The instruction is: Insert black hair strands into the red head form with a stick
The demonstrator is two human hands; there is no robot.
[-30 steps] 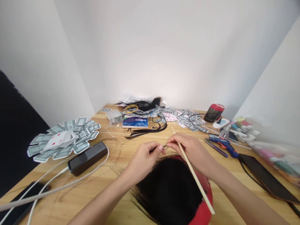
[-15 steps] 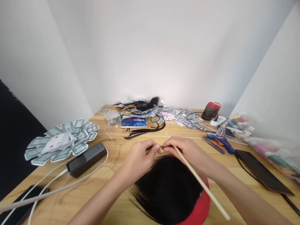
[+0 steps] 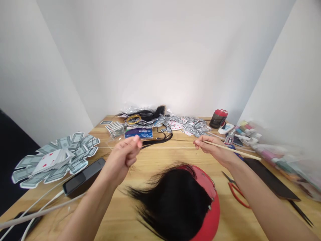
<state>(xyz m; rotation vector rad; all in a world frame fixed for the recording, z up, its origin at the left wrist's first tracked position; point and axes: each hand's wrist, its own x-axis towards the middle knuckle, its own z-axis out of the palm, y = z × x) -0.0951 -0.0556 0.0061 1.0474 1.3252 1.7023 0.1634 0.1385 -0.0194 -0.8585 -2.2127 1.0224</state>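
My right hand grips a thin pale wooden stick that points back over my forearm. My left hand is raised to the left with thumb and finger pinched; whatever is between them is too fine to make out. A faint thin line shows between the hands, but I cannot tell whether it is a held hair. Below and between them lies a red dome-shaped form on the table, with a mass of long black hair covering most of it and spreading left. Small metal clips or pins show along its red edge.
Red-handled scissors lie beneath my right forearm. Scattered cards, a blue packet and black hair are at the back. A fan of cards, a black device and white cables stand left; bagged bottles line the right.
My hands, close together above the hair before, have moved apart to left and right. The stick has swung from steep to nearly level. Red-handled scissors have come into view.
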